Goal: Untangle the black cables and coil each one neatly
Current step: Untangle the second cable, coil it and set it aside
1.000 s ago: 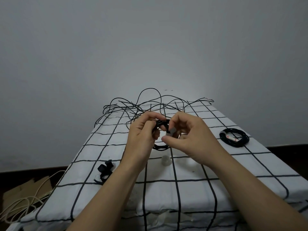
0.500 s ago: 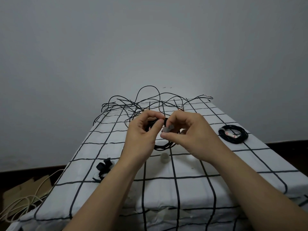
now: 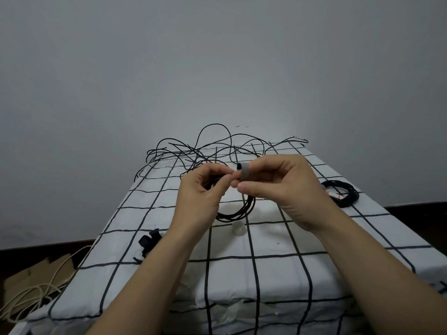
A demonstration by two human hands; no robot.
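Above the middle of the white checked cloth, my left hand grips a coiled black cable, whose loop hangs below my fingers. My right hand pinches a grey strap wrapped round the top of that coil, thumb underneath. A tangle of loose black cables lies at the far end of the table. A finished black coil with a white tie rests on the cloth at the right.
A bundle of black straps lies near the table's left edge. A small white roll sits under the held coil. On the floor at the left are flat cardboard and cream cord. A grey wall stands behind.
Both hands stay together on the coil. My right hand has drawn the grey strap up and over the coil's top, so more of the strap shows now.
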